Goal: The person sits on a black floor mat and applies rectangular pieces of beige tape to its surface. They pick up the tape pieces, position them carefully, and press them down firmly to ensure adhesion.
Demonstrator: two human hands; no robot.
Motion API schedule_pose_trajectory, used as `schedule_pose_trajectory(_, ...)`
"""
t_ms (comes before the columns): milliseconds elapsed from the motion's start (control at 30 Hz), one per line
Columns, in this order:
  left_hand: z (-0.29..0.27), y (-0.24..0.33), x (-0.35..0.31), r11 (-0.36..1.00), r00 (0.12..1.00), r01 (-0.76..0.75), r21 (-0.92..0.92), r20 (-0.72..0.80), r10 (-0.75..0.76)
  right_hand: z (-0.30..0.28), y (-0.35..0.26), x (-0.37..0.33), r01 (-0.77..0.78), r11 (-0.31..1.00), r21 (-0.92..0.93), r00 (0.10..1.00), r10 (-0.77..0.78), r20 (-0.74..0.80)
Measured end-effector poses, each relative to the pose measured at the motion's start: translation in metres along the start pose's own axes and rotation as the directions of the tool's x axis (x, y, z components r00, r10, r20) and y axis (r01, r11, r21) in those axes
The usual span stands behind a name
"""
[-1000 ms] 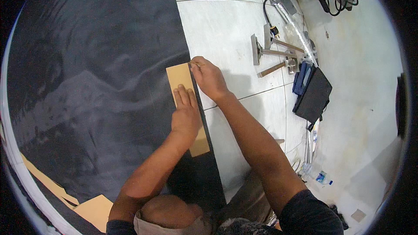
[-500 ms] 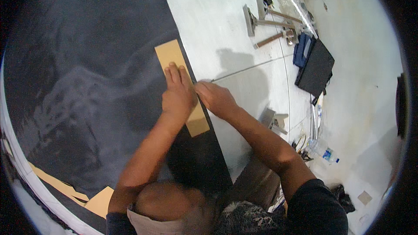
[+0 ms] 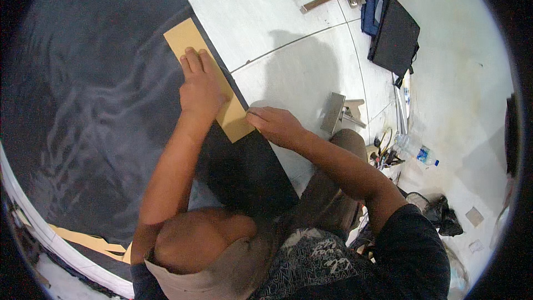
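Note:
A long tan rectangular card (image 3: 236, 119) lies on a wide sheet of black, slightly wrinkled material (image 3: 111, 78), close to that sheet's right edge. My left hand (image 3: 201, 89) presses down on the card with its fingers stretched toward the far end. At the card's right edge, near its lower corner, my right hand (image 3: 276, 126) is closed, with thumb and fingertips pinched together at the black edge. Whatever it may hold is hidden by the fingers.
White floor tiles (image 3: 300, 66) border the black sheet. Metal-headed tools with handles (image 3: 327, 0) lie at the far right, beside a black flat case (image 3: 394, 36). A metal piece (image 3: 335, 112) stands near my right knee, and a plastic bottle (image 3: 426, 155) lies farther right. Tan scraps (image 3: 89, 239) lie lower left.
My right hand has slid along the card's right edge toward its near end. My left hand stays pressed on the card. The whole view has shifted, so the floor things appear higher.

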State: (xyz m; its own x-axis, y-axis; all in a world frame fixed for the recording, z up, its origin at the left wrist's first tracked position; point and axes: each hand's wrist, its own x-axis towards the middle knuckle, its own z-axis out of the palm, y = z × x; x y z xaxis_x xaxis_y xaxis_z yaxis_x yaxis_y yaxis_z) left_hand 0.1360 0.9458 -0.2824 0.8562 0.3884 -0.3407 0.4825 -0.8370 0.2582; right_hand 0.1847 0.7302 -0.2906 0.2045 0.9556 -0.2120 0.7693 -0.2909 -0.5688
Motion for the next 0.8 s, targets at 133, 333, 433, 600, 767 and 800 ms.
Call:
schedule_pose_trajectory(133, 0.004, -0.001, 0.002, 0.999, 1.000, -0.005, -0.032, 0.014, 0.006, -0.009, -0.002, 0.006, -0.016, 1.000, -0.013, 1.000, 0.016, -0.022)
schedule_pose_trajectory(333, 0.003, 0.001, 0.005, 1.000, 1.000, -0.006, -0.022, -0.013, 0.006, 0.007, -0.008, -0.032, -0.220, 0.961, 0.167, 0.969, 0.196, 0.149)
schedule_pose_trajectory(433, 0.005, -0.004, 0.006, 1.000, 0.999, 0.009, 0.005, 0.033, -0.010, 0.010, -0.012, -0.045, -0.153, 0.980, 0.129, 0.981, 0.135, 0.137)
schedule_pose_trajectory(600, -0.005, 0.000, 0.004, 0.999, 0.998, 0.032, -0.036, 0.054, -0.030, -0.003, -0.017, -0.041, -0.104, 0.993, 0.054, 0.980, 0.093, 0.174)
schedule_pose_trajectory(767, -0.003, -0.001, 0.006, 0.998, 0.998, 0.029, -0.049, 0.064, -0.026, -0.004, -0.012, -0.032, -0.085, 0.996, 0.017, 0.981, 0.081, 0.178)
schedule_pose_trajectory(800, -0.002, 0.000, 0.006, 0.999, 0.998, 0.031, -0.043, 0.055, -0.028, -0.006, -0.014, -0.025, -0.099, 0.995, -0.014, 0.972, 0.100, 0.215)
